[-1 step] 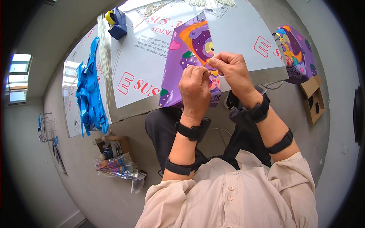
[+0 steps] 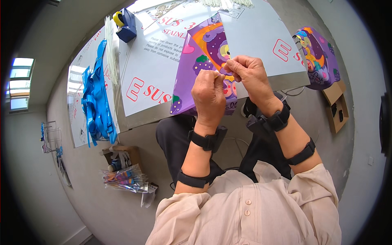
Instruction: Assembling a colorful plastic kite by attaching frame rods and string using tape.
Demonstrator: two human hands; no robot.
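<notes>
A shiny purple sheet (image 2: 188, 83) with cartoon print and orange bands lies over the near edge of the table, partly hidden by my hands. Above it, my left hand (image 2: 209, 96) is closed in a pinch, thumb against bent fingers. My right hand (image 2: 250, 75) pinches too, thumb and forefinger together just right of the left. Whatever sits between the fingertips is too small to make out. Both hands are close together, fingertips nearly meeting.
Blue strips (image 2: 96, 98) hang over the table's left side beside a bundle of thin white rods (image 2: 110, 51). Behind stands a blue tape dispenser (image 2: 127, 26). Another purple printed piece (image 2: 326, 61) hangs at the right, above an open cardboard box (image 2: 337, 108). Wrapped packets (image 2: 122, 179) lie lower left.
My left fingers have shifted very slightly, and the purple sheet's left part has moved a touch. Both hands stay pinched in nearly the same place.
</notes>
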